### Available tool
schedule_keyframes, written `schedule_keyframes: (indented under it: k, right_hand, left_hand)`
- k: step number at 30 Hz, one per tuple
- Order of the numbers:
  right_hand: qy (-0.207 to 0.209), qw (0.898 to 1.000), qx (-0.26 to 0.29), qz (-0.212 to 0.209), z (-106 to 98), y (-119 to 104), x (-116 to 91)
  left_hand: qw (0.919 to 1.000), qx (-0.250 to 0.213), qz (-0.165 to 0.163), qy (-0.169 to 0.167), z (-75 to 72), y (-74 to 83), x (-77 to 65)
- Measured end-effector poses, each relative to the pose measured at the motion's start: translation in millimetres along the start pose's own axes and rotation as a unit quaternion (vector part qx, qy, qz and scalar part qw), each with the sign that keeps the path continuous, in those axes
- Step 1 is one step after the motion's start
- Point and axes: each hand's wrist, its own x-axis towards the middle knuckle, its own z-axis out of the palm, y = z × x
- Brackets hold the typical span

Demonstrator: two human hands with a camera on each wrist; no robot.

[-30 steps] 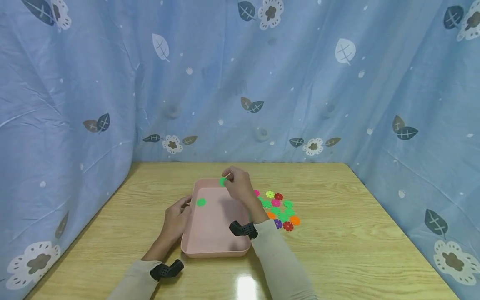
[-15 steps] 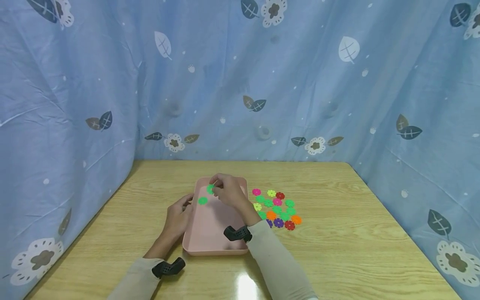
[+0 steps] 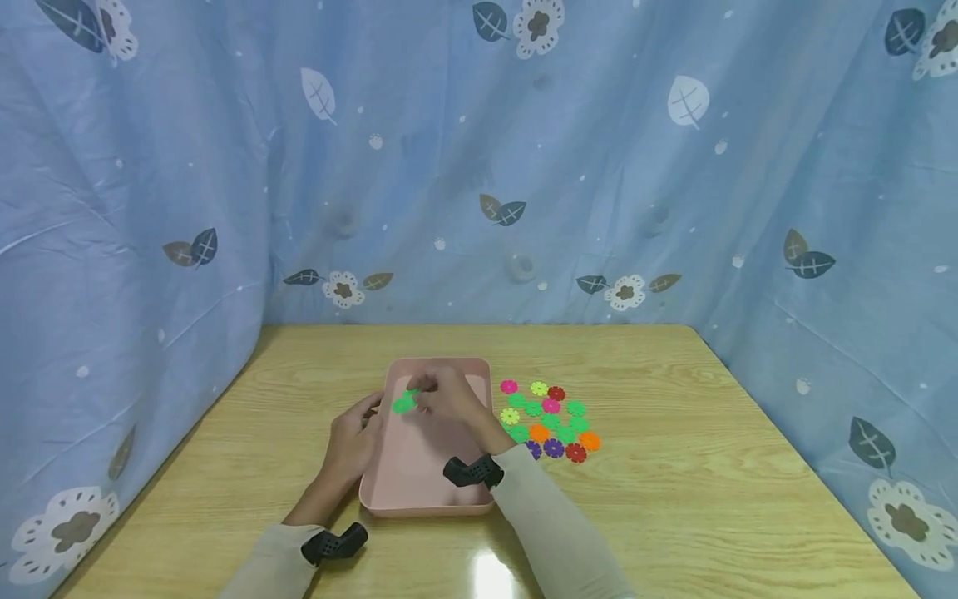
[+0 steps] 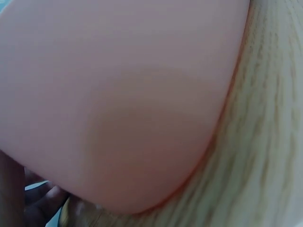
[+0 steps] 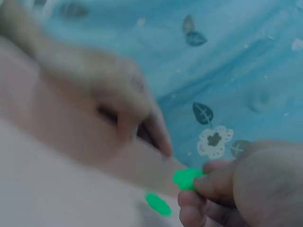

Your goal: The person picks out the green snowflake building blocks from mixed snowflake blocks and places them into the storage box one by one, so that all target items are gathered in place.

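Note:
My right hand [image 3: 449,397] pinches a green plastic snowflake disc [image 5: 185,178] between thumb and fingers, low over the far left part of a pink tray [image 3: 427,478]. Just below it a second green disc [image 5: 158,203] lies on the tray floor; in the head view the two nearly overlap. On the left side of the tray, my left hand [image 3: 353,434] grips the rim, its thumb at the inner wall. The left wrist view holds mostly the tray's pink outer wall [image 4: 142,56], with a few fingers at the lower left corner.
Right of the tray, several snowflake discs in green, pink, yellow, orange, red and purple lie spread on the wooden table [image 3: 711,482], among them an orange disc [image 3: 590,442]. A blue patterned curtain [image 3: 419,166] hangs behind the table and along both sides.
My right hand has moved left and nearer from the tray's far edge, bringing its green disc down beside the one lying there. The left hand stays on the rim.

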Motion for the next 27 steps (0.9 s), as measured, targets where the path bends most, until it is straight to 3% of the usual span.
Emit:
schedule_keyframes:
  k: [8,15,27]
  right_hand:
    - [0.021,0.994,0.049,0.095,2.3,13.9,-0.3]
    - [0.018,0.994,0.034,0.102,5.7,17.6,1.8]
    - [0.024,0.989,0.069,0.129,8.4,17.4,-1.6]
  left_hand:
    - [0.9997,0.01,0.022,0.009,-2.1,4.6,3.2]
    - [0.9997,0.005,0.021,0.008,-2.5,4.5,1.1]
    - [0.9998,0.01,0.015,0.012,-0.6,1.6,-1.7]
